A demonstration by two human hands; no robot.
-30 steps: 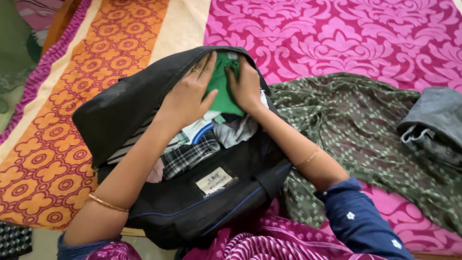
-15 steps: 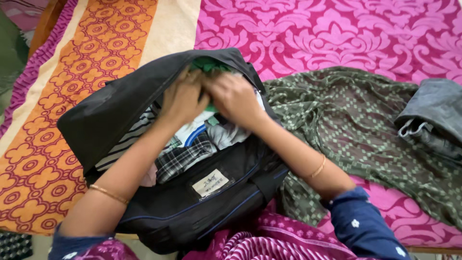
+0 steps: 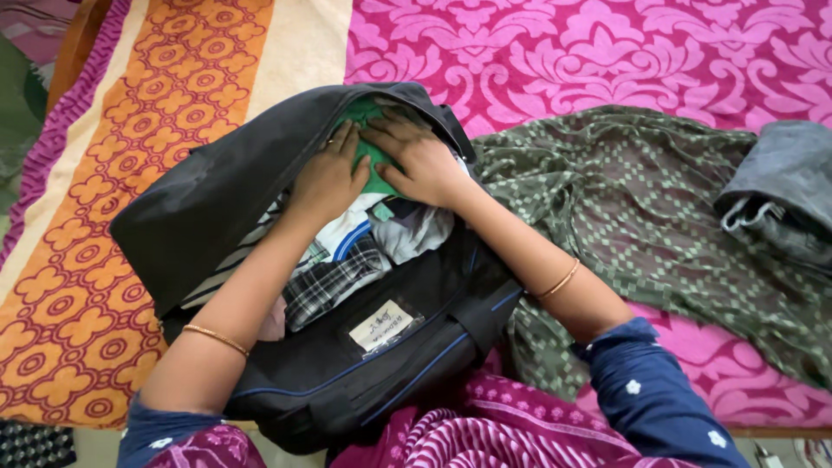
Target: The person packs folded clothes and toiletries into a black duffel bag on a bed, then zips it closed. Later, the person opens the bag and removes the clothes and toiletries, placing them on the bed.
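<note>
Two hands, left hand (image 3: 329,178) & right hand (image 3: 416,160), fingers flat, pressing green cloth (image 3: 371,156) into black bag (image 3: 347,364), olive dress (image 3: 624,217) on right.

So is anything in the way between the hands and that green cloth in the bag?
Nothing visible. The left hand and the right hand both lie flat on the green cloth inside the open black bag. Only the bag's flap arches over its far end, above the fingertips.

Open black fabric travel bag (image 3: 347,381) lies on the patterned pink-and-orange bedspread (image 3: 607,52), with a folded green garment (image 3: 374,156) inside at its far end. Both hands, left hand (image 3: 329,178) and right hand (image 3: 420,160), rest on this garment. Right of the bag lies an olive patterned cloth (image 3: 624,208), and beyond it a grey folded garment (image 3: 784,186).
</note>
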